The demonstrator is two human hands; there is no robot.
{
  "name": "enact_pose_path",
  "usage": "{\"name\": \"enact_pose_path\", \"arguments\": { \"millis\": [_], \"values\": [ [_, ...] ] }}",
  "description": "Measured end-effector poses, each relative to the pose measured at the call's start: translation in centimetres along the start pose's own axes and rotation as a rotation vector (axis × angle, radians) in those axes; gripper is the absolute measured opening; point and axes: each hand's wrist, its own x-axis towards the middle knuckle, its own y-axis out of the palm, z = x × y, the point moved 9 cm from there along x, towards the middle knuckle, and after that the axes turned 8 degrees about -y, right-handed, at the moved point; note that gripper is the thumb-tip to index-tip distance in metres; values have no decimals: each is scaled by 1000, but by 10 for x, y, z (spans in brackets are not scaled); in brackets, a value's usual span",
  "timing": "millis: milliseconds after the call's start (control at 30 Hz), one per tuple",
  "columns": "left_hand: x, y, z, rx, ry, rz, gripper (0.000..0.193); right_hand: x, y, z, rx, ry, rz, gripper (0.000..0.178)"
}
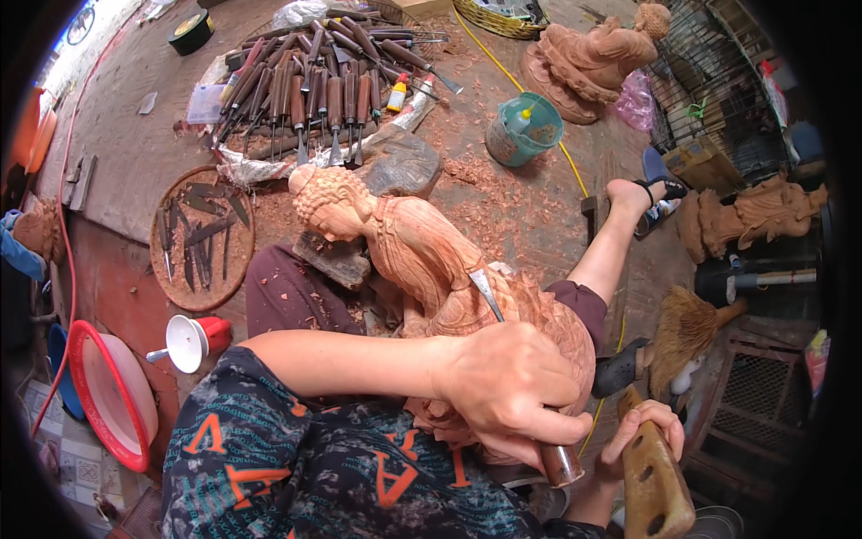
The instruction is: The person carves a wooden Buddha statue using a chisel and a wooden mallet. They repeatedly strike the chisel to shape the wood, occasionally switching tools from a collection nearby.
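A carved wooden statue [417,242] of a seated figure with a curly-haired head [332,199] lies tilted across my lap, its head toward the upper left. My left hand [516,382] is wrapped round the handle of a chisel [486,293]. The blade points away from me and its tip meets the carved robe folds; the handle's butt sticks out below the fist. At the lower right, my right hand [642,431] grips a worn wooden mallet [654,481] with dark round holes along its face. The mallet stands apart from the chisel butt.
Many wood-handled chisels [337,99] lie heaped ahead. A round tray [242,278] of flat blades lies left, near a white cup [187,344] and a red-rimmed basin [112,386]. A green bucket [525,135], another carved statue [588,67] and a broom [687,332] stand rightward. Shavings litter the floor.
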Motion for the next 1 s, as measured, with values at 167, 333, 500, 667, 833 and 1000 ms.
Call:
{"name": "enact_pose_path", "arguments": {
  "millis": [167, 333, 500, 667, 833, 1000],
  "values": [
    [3, -15, 1, -114, 4, -39, 34, 9, -6, 4, 31, -79, -38, 58],
    [2, -15, 1, -111, 13, -50, 33, 8, 8, 11, -204, -240, 123, 48],
    [-4, -11, 0, -109, 36, -26, 33, 1, 0, 12, -118, -375, -11, 50],
    [-9, -5, 0, -120, 47, 21, 33, -6, -2, 11, -113, -383, 10, 49],
    [-8, 1, 3, -150, 54, 104, 34, -7, 2, 11, -147, -344, 16, 47],
    [-9, 16, 0, -97, 55, 261, 37, -12, 12, 2, -188, -203, 76, 44]
  ]
}}
